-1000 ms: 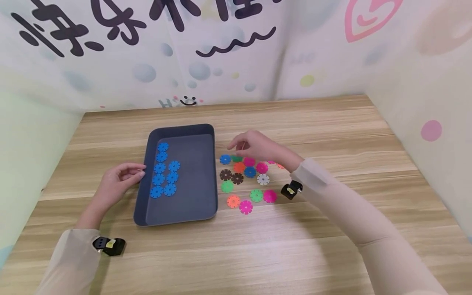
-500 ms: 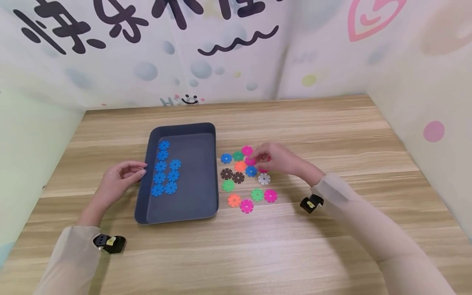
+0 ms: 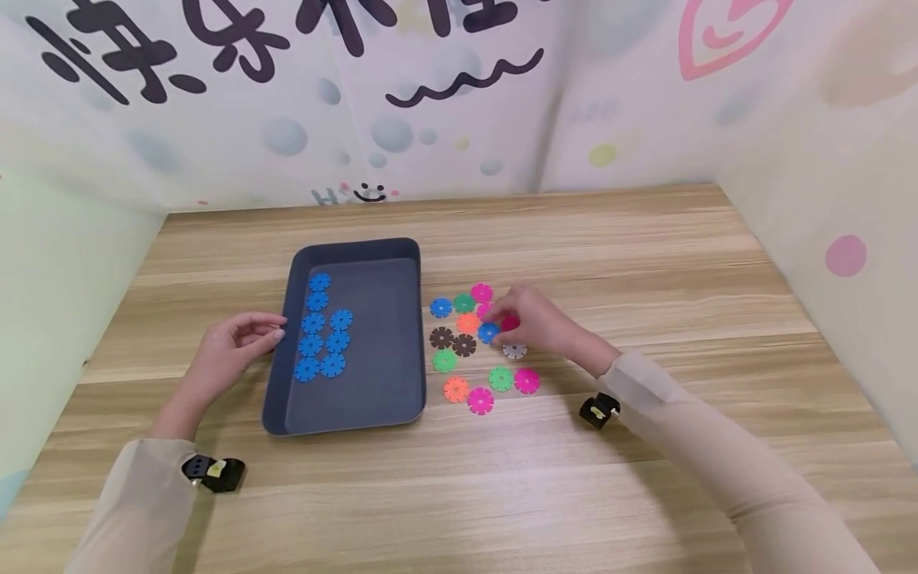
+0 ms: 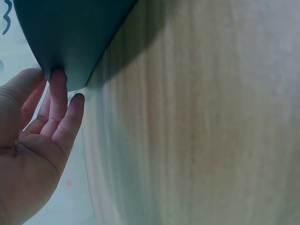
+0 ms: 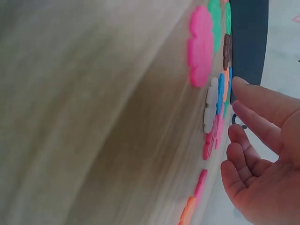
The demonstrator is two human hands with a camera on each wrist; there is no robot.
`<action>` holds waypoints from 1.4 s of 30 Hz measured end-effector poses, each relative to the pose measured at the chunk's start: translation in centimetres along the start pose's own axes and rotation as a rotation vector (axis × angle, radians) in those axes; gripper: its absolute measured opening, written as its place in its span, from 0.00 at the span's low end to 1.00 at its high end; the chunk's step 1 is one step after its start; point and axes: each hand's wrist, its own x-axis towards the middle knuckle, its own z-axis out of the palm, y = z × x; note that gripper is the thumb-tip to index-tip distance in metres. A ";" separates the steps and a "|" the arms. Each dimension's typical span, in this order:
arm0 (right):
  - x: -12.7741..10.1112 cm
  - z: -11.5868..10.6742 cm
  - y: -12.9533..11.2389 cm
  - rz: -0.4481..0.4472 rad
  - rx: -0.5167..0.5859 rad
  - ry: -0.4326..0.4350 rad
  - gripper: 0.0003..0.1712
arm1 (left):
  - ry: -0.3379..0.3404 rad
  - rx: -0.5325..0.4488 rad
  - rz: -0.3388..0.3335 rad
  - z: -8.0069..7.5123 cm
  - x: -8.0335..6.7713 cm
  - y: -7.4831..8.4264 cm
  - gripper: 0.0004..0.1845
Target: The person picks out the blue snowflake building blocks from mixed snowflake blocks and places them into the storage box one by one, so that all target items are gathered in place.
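Note:
My left hand (image 3: pixel 233 348) grips the left rim of a dark grey tray (image 3: pixel 387 383), its fingertips against the outer wall in the left wrist view. Inside the tray, flat blue notched plastic discs (image 3: pixel 313 323) lie in two columns on the left side. My right hand (image 3: pixel 538 319) reaches down over the loose discs right of the tray, thumb and index finger apart at the edges of a blue disc (image 3: pixel 488 333) on the table. Its fingers partly cover a pink disc (image 3: pixel 484 310) and a darker pink disc (image 3: pixel 510 322).
Around the right hand lie another blue disc (image 3: pixel 441 308), a dark green disc (image 3: pixel 464 303), an orange disc (image 3: pixel 468 323), brown discs (image 3: pixel 441 338) and a white disc (image 3: pixel 514 351). Nearer the front are green, orange and pink discs (image 3: pixel 480 401). A printed cloth (image 3: pixel 459 159) stands behind the wooden table.
My right hand has moved right and toward the front, from above the dark green disc, past the pink ones, to the blue disc. The left hand stays at the tray rim.

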 end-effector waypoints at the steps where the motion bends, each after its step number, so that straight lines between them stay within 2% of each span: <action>1: 0.1 0.1 0.0 0.005 -0.005 0.002 0.17 | 0.000 0.002 -0.001 0.0 0.0 0.0 0.18; 13: 0.4 0.8 0.3 0.018 -0.048 0.011 0.16 | 0.003 -0.005 0.009 0.0 0.1 0.1 0.18; 22: 1.3 0.3 -0.1 0.008 -0.089 -0.061 0.15 | 0.006 -0.026 0.022 0.0 -0.1 0.2 0.17; 30: 2.1 -0.3 -0.9 0.060 -0.079 -0.166 0.16 | 0.008 -0.026 0.020 0.0 0.0 0.0 0.17; 42: 2.1 -0.2 -1.1 0.087 -0.062 -0.174 0.15 | 0.007 -0.022 0.016 0.0 -0.1 0.1 0.17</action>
